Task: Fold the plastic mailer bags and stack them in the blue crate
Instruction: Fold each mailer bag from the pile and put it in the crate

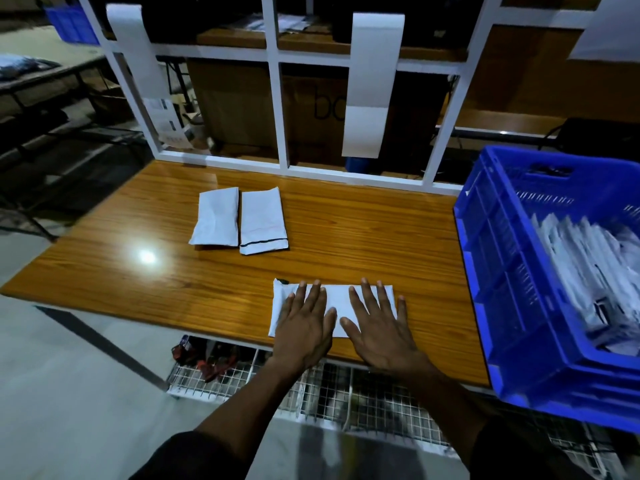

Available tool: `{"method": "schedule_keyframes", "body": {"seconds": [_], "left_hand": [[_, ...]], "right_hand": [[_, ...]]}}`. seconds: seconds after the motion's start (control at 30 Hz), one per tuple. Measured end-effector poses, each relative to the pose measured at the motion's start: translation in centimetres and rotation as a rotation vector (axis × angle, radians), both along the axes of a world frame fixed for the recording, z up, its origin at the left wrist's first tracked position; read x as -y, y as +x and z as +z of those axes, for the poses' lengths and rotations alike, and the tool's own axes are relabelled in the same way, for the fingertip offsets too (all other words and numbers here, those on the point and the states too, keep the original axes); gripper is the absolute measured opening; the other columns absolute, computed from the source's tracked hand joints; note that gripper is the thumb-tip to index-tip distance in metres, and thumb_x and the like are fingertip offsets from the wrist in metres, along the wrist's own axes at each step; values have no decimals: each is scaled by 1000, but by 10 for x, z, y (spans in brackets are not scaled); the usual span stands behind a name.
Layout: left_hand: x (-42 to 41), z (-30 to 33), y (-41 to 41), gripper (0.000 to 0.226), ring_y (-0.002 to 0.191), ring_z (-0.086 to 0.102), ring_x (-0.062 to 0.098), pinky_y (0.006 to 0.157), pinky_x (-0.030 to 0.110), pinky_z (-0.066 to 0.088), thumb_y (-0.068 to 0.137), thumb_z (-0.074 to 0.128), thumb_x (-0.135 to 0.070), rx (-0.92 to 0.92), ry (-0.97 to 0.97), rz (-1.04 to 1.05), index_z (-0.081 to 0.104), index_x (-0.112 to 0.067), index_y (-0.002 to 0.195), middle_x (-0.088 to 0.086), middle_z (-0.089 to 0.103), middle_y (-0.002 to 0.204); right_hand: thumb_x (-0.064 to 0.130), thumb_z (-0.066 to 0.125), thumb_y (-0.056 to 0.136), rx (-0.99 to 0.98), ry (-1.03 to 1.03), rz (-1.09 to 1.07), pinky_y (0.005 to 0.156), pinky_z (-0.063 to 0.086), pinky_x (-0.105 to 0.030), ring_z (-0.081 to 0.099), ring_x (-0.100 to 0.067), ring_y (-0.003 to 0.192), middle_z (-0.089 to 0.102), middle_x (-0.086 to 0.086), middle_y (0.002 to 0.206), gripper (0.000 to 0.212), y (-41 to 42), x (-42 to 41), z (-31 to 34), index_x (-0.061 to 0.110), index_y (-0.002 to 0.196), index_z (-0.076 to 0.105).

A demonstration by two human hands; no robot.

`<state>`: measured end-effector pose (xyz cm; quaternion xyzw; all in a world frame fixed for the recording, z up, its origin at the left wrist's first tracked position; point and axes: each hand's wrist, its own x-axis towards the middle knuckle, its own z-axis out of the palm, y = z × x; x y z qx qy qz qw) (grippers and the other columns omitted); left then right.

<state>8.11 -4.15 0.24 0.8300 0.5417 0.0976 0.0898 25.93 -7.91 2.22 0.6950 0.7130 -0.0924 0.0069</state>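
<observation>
Lay folded and flat near the front edge of the wooden counter (346, 230), a white mailer bag (337, 299), long side running along that edge. Was pinned there under two bare hands set side by side: left hand (306, 323) on its left half, right hand (379, 327) on its right half. Were spread flat and splayed, all the fingers (367, 294), palms down, gripping nothing, only pressing on the plastic. Showed between the two hands, a strip of the bag, with a dark mark at its far left corner.

Rested farther back, toward the middle of the counter and well apart from the hands, two more folded mailers, just beside each other: left folded mailer (215, 218) and right folded mailer (263, 221), the latter with a dark line near its front end.

Stood at the right edge of the counter, overhanging its front right corner, the blue crate (512, 289), with a loose heap of white bags (595, 271) inside.

Rose along the back edge a white frame (277, 109), with two white mailers draped over its rails, one at left (135, 46), one at centre right (372, 81). Sat below the front edge a wire rack (311, 393).
</observation>
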Motion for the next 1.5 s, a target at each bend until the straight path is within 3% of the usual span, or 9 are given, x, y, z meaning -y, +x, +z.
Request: {"method": "schedule_keyframes", "body": {"seconds": [0.13, 0.33, 0.5, 0.6, 0.73, 0.87, 1.03, 1.1, 1.5], "left_hand": [[-8, 0, -13, 88, 158, -3, 21, 125, 44, 1, 90, -17, -57, -30, -42, 109, 15, -19, 163, -2, 7, 171], [-21, 10, -27, 81, 155, -20, 29, 117, 55, -22, 97, -7, -65, -144, -116, 157, -1, -18, 163, -1, -11, 169], [-26, 10, -2, 72, 156, 11, 30, 125, 42, 2, 103, 6, -41, 0, 34, -122, 33, -2, 156, 17, 26, 165], [-26, 3, 2, 75, 157, 8, 23, 125, 41, 2, 99, -1, -44, -16, -6, -119, 25, -10, 160, 8, 21, 168], [-18, 0, -2, 77, 158, 0, 24, 125, 45, 1, 95, -5, -49, -98, -12, -70, 17, -20, 163, -2, 12, 170], [-21, 0, -2, 75, 157, -5, 34, 125, 50, 5, 95, -1, -56, -123, -29, -16, 15, -29, 163, -6, 10, 171], [-19, 1, -13, 77, 156, -7, 40, 124, 55, -2, 92, 3, -72, -139, -39, 24, 13, -41, 162, -8, 2, 171], [-18, 2, -16, 82, 155, -9, 40, 125, 54, -3, 89, 2, -76, -157, -44, 52, 11, -39, 162, -7, -1, 171], [-19, 1, -32, 75, 155, -19, 25, 123, 57, -3, 92, -9, -60, -109, -55, 181, -6, -33, 162, -8, -10, 170]], "right_hand": [[68, 4, 97, -5, -38, 4, 117, -15, -60, -30, -19, 149, -28, 9, 163, 71, 2, -2, 2, 35, 158, -12], [65, 4, 99, 26, -127, 3, 111, -22, -66, -29, -23, 149, -24, 5, 164, 70, -1, -9, 17, 31, 159, -6], [54, -6, 98, 8, -18, 125, 115, -18, -64, -17, -19, 153, -7, 8, 168, 70, -18, -17, 26, 26, 161, 2], [46, 6, 105, -45, -48, 125, 120, -11, -58, -15, -16, 153, -6, 11, 168, 58, -21, -21, 15, 28, 161, 2], [48, -4, 95, -5, 30, 111, 119, -11, -52, -13, -15, 154, -4, 12, 167, 69, -22, -19, 5, 30, 161, 7], [40, 21, 108, 9, 44, 108, 118, -12, -52, -14, -19, 154, -6, 9, 168, 57, -23, -20, 4, 26, 161, 6], [64, -3, 94, 39, 15, 40, 121, -12, -51, -19, -22, 153, -13, 10, 167, 74, -9, -18, 0, 32, 160, 2], [70, 3, 95, 34, 22, 3, 121, -14, -52, -19, -24, 153, -14, 10, 167, 74, 6, -14, -2, 34, 160, 3], [56, -2, 100, 71, 9, 96, 115, -17, -64, -23, -25, 151, -14, 5, 167, 69, -3, -21, 23, 22, 161, 2]]}}
